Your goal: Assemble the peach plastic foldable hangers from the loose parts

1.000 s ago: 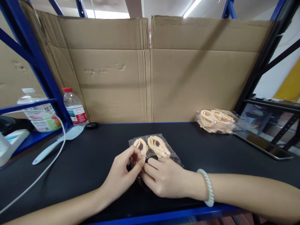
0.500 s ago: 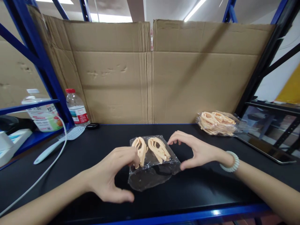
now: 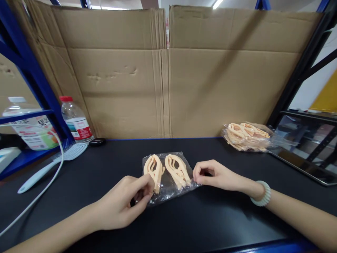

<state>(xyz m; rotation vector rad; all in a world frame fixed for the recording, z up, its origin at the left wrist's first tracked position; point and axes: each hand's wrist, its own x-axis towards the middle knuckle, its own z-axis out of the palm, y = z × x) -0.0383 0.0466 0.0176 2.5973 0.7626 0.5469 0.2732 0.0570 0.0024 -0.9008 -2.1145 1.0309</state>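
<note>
Head view, we hold a clear bag [image 3: 166,191] between our hands, left hand [image 3: 127,203] pinched narrow at its near left edge, right hand [image 3: 216,175] pinched narrow at its near right corner, beige looped pieces [image 3: 181,177] lying inside, another packed bag [image 3: 246,137] beyond our right hand

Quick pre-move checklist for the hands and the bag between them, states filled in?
1. Left hand at the transparent bag's lower-left edge: ok, fingertips there.
2. Right hand at the bag's lower-right corner: ok, thumb and fingers closed there.
3. Both pale looped bundles within the bag: ok, side by side.
4. Film smooth: not ok, crinkled along the near edge.
5. Bag sealed: cannot tell.
6. White cable apart from the bag: ok, off to the left.
</note>
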